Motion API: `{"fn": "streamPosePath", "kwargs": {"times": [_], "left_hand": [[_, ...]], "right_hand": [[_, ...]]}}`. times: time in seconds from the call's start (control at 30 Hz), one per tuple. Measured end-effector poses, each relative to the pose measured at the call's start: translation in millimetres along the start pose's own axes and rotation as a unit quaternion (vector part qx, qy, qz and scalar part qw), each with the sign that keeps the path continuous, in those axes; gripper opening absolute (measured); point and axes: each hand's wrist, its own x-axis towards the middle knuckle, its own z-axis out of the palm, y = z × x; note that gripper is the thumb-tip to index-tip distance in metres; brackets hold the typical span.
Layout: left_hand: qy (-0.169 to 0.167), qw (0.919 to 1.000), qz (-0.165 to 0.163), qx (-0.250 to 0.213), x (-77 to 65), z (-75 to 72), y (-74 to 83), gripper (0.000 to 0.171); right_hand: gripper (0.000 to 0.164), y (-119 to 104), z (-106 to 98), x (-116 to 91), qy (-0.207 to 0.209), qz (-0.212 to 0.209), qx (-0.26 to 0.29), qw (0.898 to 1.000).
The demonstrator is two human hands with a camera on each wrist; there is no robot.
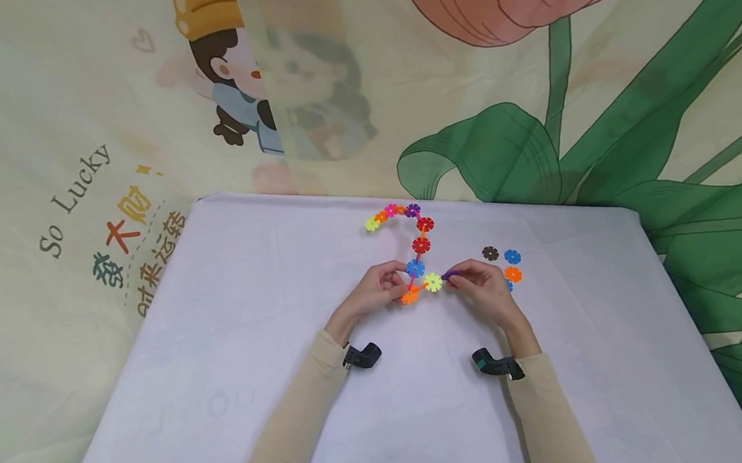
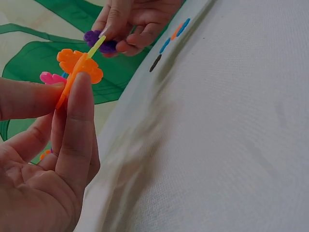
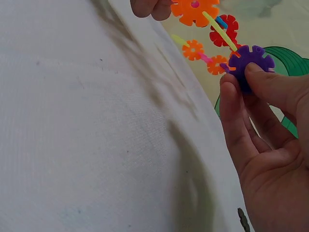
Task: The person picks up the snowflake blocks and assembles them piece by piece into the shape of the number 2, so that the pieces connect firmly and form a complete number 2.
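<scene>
A chain of notched, flower-shaped plastic discs curves over the white table, with red discs (image 1: 421, 245) and a blue disc (image 1: 415, 268) along it. At its near end my left hand (image 1: 377, 289) pinches an orange disc (image 2: 72, 83) between thumb and fingers. A yellow-green disc (image 1: 433, 282) sticks out to the right of the orange ones. My right hand (image 1: 486, 292) pinches a purple disc (image 3: 251, 60) by thumb and fingertips. The purple disc meets the yellow-green disc's edge; whether their slots are interlocked I cannot tell.
Beside the right hand lie loose discs: a dark one (image 1: 490, 253), a blue one (image 1: 512, 257), an orange one (image 1: 513, 274) and another blue one, partly hidden. The chain's far end has a yellow-green disc (image 1: 373, 224). A printed cloth (image 1: 500, 146) hangs behind the table (image 1: 252, 267).
</scene>
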Motion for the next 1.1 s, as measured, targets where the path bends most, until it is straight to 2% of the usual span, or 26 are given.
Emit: {"fn": "streamPosePath", "kwargs": {"times": [0.13, 0.33, 0.43, 0.57, 0.9, 1.1], "left_hand": [[-0.008, 1.0000, 0.004, -0.001, 0.6, 0.6, -1.7, 0.032], [-0.012, 0.9998, -0.016, -0.008, 1.8, 3.2, 0.4, 0.035], [-0.004, 0.9998, -0.021, -0.004, 2.6, 6.0, 1.1, 0.035], [0.008, 0.9999, -0.009, -0.004, 3.8, 11.1, 0.3, 0.032], [0.037, 0.9974, 0.028, -0.055, 5.7, 21.9, -1.6, 0.028], [0.039, 0.9974, 0.012, -0.059, 6.7, 23.5, -2.3, 0.020]], "right_hand": [[0.015, 0, 3, 0, -0.011, 0.004, 0.000, 1.000], [0.016, -2, 5, 2, -0.006, -0.002, -0.009, 1.000], [0.017, -2, 6, 2, -0.002, -0.009, -0.006, 1.000], [0.017, -1, 10, 3, -0.001, -0.015, -0.001, 1.000], [0.017, 2, 19, 3, 0.003, -0.029, 0.014, 0.999], [0.016, 3, 19, 3, 0.006, -0.036, 0.016, 0.999]]}}
